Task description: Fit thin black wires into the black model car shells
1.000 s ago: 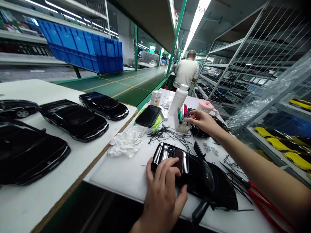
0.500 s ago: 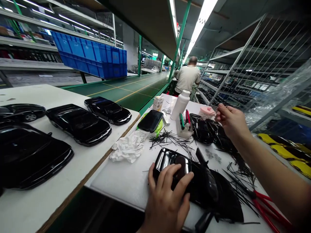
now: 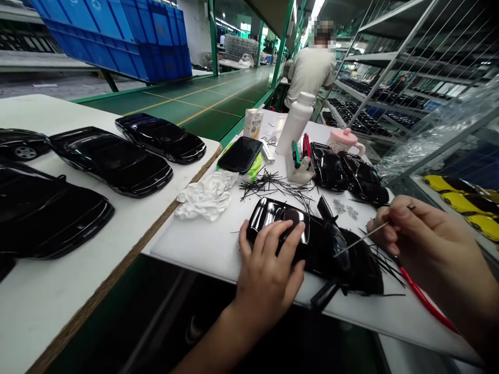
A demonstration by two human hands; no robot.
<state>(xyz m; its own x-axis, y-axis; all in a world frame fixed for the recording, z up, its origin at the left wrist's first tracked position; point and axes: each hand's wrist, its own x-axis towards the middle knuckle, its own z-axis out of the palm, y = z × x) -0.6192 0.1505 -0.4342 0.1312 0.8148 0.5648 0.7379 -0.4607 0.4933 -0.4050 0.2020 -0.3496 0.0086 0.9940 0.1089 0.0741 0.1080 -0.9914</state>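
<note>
A black model car [image 3: 319,249] with its doors raised lies on the white foam-covered table. Spread over its roof and rear is my left hand [image 3: 271,259], fingers bent and pressing on the glossy body. My right hand [image 3: 397,223] pinches a thin metal rod [image 3: 362,238] whose tip points down at the car's windshield area; whether it touches cannot be told. Thin black strips [image 3: 273,184] are scattered behind the car. Small grey pieces [image 3: 345,209] lie beyond the raised door.
Black model cars [image 3: 113,161] stand on the left table. Farther back are crumpled white paper [image 3: 206,196], a phone [image 3: 240,155], a white bottle [image 3: 295,123], a tool holder [image 3: 300,169] and a pink-lidded cup [image 3: 345,139]. Red-handled pliers [image 3: 424,298] lie at right. A person [image 3: 312,72] sits ahead.
My right hand has come down and nearer with the rod, from by the pink lid to above the car's front. The view has tilted downward. My left hand stays on the car.
</note>
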